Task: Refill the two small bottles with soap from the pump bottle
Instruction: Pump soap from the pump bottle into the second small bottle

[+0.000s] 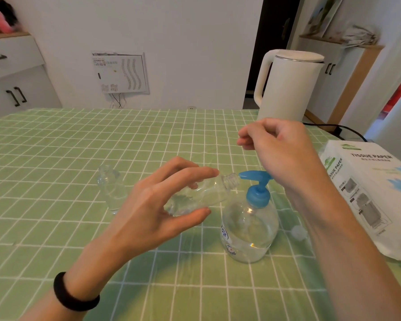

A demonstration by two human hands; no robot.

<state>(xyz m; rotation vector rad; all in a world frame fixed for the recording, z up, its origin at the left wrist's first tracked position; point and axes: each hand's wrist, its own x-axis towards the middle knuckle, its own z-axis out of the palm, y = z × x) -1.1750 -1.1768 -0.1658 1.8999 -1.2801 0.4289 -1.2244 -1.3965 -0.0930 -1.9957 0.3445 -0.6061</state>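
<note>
**Supervisor:** Report hand status.

**Operator:** I read the left hand as grasping the tilted small bottle, thumb beneath and fingers above. The bottle's open neck lies just beside the blue nozzle, at 10 o'clock of the pump bottle. The right hand is clenched with nothing visible in it. Its wrist is over the pump head; I cannot tell whether they touch.

**Supervisor:** Surroundings?

**Operator:** The second small bottle stands upright and uncapped on the desk, at 9 o'clock of the left hand. A cap lies at 3 o'clock of the pump bottle, with the tissue pack beyond it. The kettle is at 12 o'clock.
</note>
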